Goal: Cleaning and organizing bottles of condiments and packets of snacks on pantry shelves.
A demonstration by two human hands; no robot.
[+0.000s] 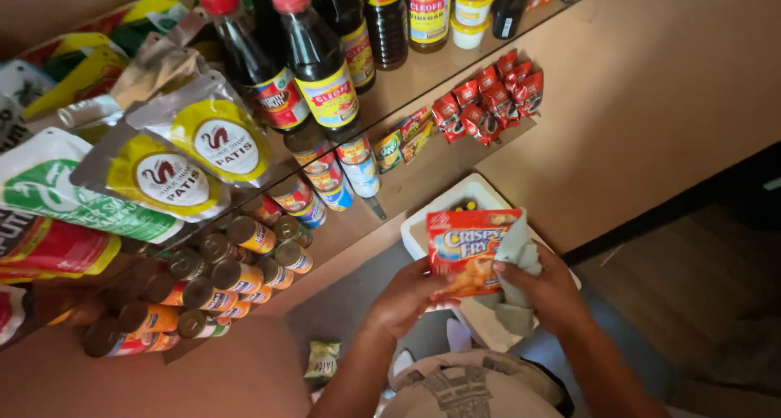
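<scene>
The left hand (404, 298) is clamped on the lower left edge of a red and orange breading-mix packet (468, 250), held up in front of the person above a white foam box (443, 209) on the floor. The right hand (547, 292) is closed on a pale grey cloth (516, 259) pressed against the packet's right side — the step in hand looks like wiping the packet clean. A further wipe would call for the left grip to stay firm while the cloth slides across the face. Beside them stand shelves (423, 174) of tins (244, 276), sauce bottles (317, 60) and small red sachets (488, 101).
</scene>
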